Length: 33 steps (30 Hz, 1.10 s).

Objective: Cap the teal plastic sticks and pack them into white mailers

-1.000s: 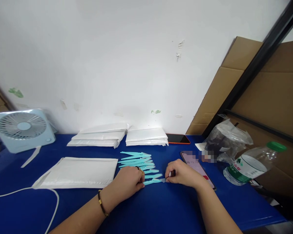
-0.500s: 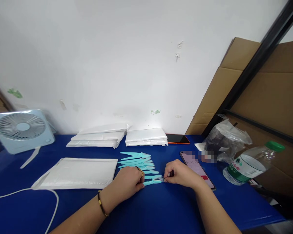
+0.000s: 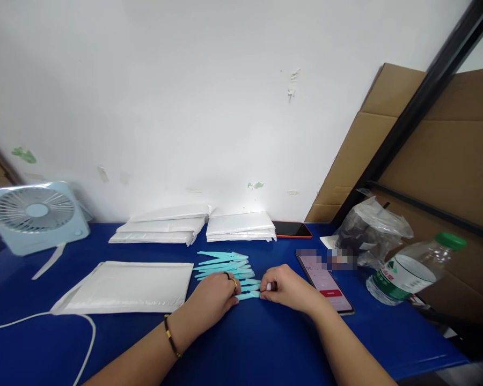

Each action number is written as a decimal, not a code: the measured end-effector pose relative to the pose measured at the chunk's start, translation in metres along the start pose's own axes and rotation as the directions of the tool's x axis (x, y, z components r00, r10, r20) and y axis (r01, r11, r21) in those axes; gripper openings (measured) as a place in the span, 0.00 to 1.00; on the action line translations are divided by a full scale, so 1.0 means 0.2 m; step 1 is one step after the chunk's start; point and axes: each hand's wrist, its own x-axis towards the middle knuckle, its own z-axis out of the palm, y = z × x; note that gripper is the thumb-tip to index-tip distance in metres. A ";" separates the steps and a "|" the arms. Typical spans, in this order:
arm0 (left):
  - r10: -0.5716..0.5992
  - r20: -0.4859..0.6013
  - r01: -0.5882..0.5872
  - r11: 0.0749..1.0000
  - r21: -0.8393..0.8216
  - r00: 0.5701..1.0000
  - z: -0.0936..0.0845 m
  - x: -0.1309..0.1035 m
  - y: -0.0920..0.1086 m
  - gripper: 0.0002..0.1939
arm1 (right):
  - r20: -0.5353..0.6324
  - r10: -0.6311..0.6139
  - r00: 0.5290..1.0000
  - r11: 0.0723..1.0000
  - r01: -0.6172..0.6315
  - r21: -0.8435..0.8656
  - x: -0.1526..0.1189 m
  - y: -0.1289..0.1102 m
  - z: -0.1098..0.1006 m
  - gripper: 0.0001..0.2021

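Observation:
Several thin turquoise razor-like sticks (image 3: 225, 264) lie in an uneven row on the blue table (image 3: 249, 354). My left hand (image 3: 215, 295), with rings and a bracelet on it, is closed at the left end of the nearest turquoise stick (image 3: 248, 295), thumb and fingers pinching it. At that stick's right end is my right hand (image 3: 284, 289), its fingers curled together around the tip; a small pale piece shows between them. My left hand covers the left ends of a few sticks.
A white padded envelope (image 3: 132, 287) lies at left, near a light blue fan (image 3: 36, 214) and white cable (image 3: 92, 338). White envelope stacks (image 3: 159, 228) stand behind. Right are a phone (image 3: 326, 284), a dark phone (image 3: 293, 229), a bagged cup (image 3: 362, 228) and a bottle (image 3: 406, 271).
My right hand has moved slightly left, closer to my left hand. The nearest sticks have shifted a little up and left, and now lie closer together between the hands.

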 end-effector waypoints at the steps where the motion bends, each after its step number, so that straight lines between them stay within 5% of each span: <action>1: -0.012 -0.043 0.013 1.000 0.010 0.999 -0.01 0.00 -0.01 0.20 | -0.034 -0.005 0.999 1.000 0.004 -0.022 0.00 -0.01 -0.01 0.13; 4: -0.109 -0.094 0.115 0.991 0.065 0.990 -0.03 -0.01 -0.08 0.58 | -0.068 -0.023 0.997 0.997 0.017 -0.079 0.02 -0.02 0.00 0.46; 6: -0.169 -0.049 0.172 0.982 0.077 0.984 -0.03 0.00 -0.13 0.64 | -0.012 -0.032 0.999 0.994 0.031 -0.102 0.05 -0.01 0.02 0.57; 10: -0.105 -0.030 0.107 0.993 0.048 0.994 -0.02 0.02 -0.14 0.45 | 0.031 -0.081 0.996 0.989 0.084 -0.118 0.14 0.01 0.09 0.52; 15: 0.017 -0.041 -0.012 0.993 0.119 0.999 -0.02 0.02 -0.02 0.15 | -0.073 -0.227 0.971 0.948 0.203 -0.245 0.14 -0.05 0.14 0.23; 18: -0.016 -0.022 0.019 0.983 0.181 1.000 0.01 0.03 0.03 0.11 | -0.082 -0.232 0.969 0.919 0.191 -0.344 0.13 -0.10 0.18 0.10; 22: -0.045 -0.029 0.049 0.984 0.170 0.999 0.06 0.04 0.03 0.13 | 0.021 -0.140 0.990 0.876 0.134 -0.463 0.15 -0.15 0.19 0.12; 26: -0.067 -0.109 0.071 0.997 0.029 0.992 0.03 0.04 0.03 0.09 | 0.071 -0.072 0.995 0.841 0.098 -0.532 0.14 -0.25 0.05 0.14; 30: -0.130 -0.287 0.035 0.949 -0.313 0.949 -0.01 0.05 0.07 0.09 | -0.153 -0.227 0.962 0.903 0.149 -0.404 0.08 -0.46 -0.21 0.25; 33: -0.181 -0.419 -0.076 0.847 -0.527 0.890 0.02 0.07 0.10 0.09 | -0.259 -0.299 0.919 0.925 0.212 -0.315 0.07 -0.61 -0.26 0.20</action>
